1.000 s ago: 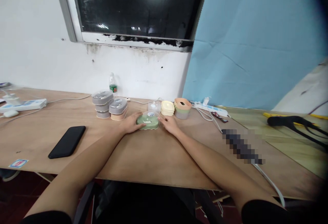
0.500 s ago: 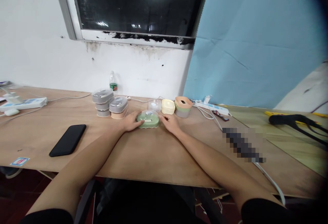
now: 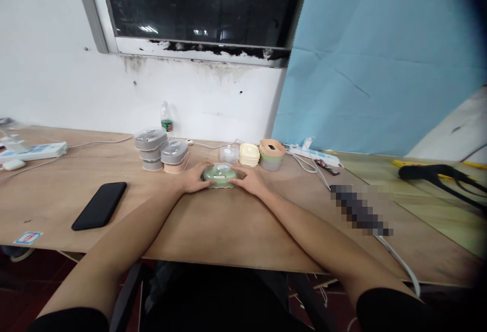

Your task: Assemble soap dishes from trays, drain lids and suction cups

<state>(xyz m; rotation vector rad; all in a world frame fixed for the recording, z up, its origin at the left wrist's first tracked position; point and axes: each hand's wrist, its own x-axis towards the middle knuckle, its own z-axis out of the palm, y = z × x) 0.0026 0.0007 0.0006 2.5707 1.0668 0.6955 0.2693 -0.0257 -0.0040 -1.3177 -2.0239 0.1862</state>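
Note:
A green lidded box (image 3: 219, 174) with a clear top sits on the wooden table (image 3: 213, 225) in front of me. My left hand (image 3: 195, 179) presses against its left side, fingers curled around the edge. My right hand (image 3: 247, 180) grips its right side, with the fingers partly over the lid. Both hands hold the box down on the tabletop.
Stacked grey and peach boxes (image 3: 162, 153) stand to the left behind, with a clear lid (image 3: 229, 153), a cream stack (image 3: 249, 154) and a peach-green stack (image 3: 271, 154) to the right. A black phone (image 3: 99, 212) lies left. Power strips (image 3: 34, 150), cables and a bottle (image 3: 165, 117) line the back.
My right hand has closed in onto the green box's right side and lid. The box has barely shifted. The view has tilted slightly.

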